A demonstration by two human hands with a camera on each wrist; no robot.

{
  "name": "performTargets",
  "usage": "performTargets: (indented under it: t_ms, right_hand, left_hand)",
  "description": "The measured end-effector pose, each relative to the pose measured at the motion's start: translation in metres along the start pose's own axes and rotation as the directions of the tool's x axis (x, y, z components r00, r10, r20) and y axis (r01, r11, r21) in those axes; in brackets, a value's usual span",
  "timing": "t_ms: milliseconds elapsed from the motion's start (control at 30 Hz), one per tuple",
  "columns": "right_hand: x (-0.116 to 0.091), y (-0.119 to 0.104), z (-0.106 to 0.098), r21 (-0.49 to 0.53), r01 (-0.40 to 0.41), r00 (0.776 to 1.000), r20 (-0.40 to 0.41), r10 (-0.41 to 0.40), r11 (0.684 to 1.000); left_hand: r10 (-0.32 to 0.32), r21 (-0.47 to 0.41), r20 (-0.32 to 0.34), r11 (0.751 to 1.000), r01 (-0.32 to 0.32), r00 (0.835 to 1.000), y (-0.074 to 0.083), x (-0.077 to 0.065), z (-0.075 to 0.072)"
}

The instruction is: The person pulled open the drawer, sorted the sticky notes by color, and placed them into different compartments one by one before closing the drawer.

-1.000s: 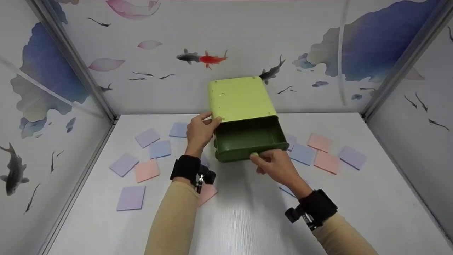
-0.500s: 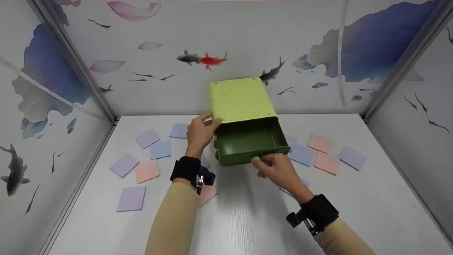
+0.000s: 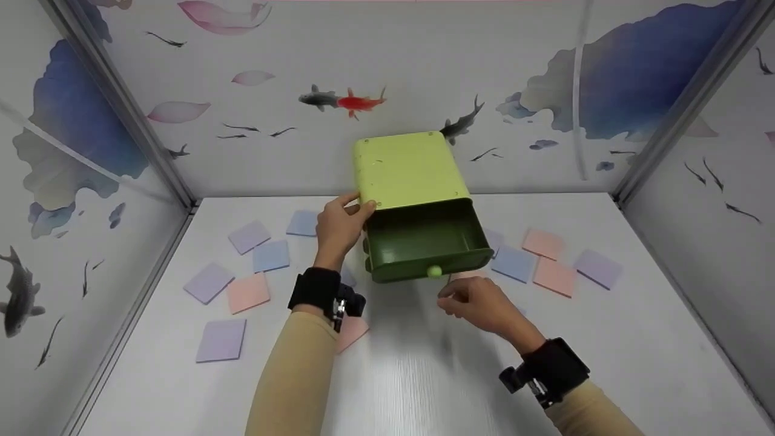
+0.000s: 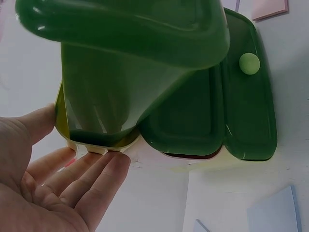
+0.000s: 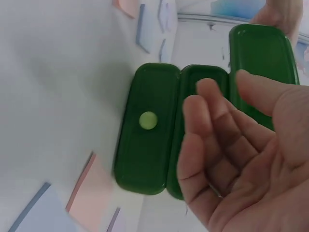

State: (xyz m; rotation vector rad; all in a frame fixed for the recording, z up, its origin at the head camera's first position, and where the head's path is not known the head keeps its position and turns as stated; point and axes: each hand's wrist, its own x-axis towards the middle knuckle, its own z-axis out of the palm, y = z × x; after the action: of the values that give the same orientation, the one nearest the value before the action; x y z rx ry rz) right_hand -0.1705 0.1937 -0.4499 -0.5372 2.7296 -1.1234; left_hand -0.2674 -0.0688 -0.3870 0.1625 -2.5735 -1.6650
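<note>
A small drawer cabinet (image 3: 412, 169) with a yellow-green top stands at the middle back. Its dark green top drawer (image 3: 431, 236) is pulled well out; no contents show inside. My left hand (image 3: 338, 229) grips the cabinet's upper left front corner, thumb on the top and fingers against the side. Just below and right of the drawer's round knob (image 3: 434, 271), my right hand (image 3: 481, 304) hovers with loosely bent fingers, holding nothing. In the left wrist view, the lower drawers are pushed in, and the bottom one shows a pale green knob (image 4: 249, 63).
Thin square tiles lie scattered on the white table (image 3: 393, 387) at both sides: purple (image 3: 221, 340), peach (image 3: 248, 293) and blue (image 3: 270, 256), several in all. A wall (image 3: 272, 157) with painted fish rises behind, and more walls close in left and right.
The top drawer came out slightly further toward me. My right hand then let go of its knob and moved down and right. My left hand stays on the cabinet.
</note>
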Motion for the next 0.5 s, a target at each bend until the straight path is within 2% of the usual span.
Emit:
performTargets:
  t_ms: [133, 300, 500]
  right_hand:
    - [-0.004, 0.014, -0.003, -0.116, -0.083, 0.996, 0.029, 0.087, 0.990]
    - [-0.007, 0.033, -0.011, -0.226, -0.188, 0.979, 0.040, 0.202, 0.956]
    - [-0.009, 0.059, -0.019, -0.316, -0.273, 0.959, -0.014, 0.283, 0.909]
  left_hand:
    - [0.003, -0.002, -0.005, 1.000, -0.003, 1.000, -0.002, 0.001, -0.001]
    - [-0.010, -0.003, -0.004, 1.000, 0.010, 1.000, -0.002, 0.001, -0.002]
    - [-0.008, -0.012, 0.001, 1.000, 0.008, 1.000, -0.001, 0.002, 0.000]
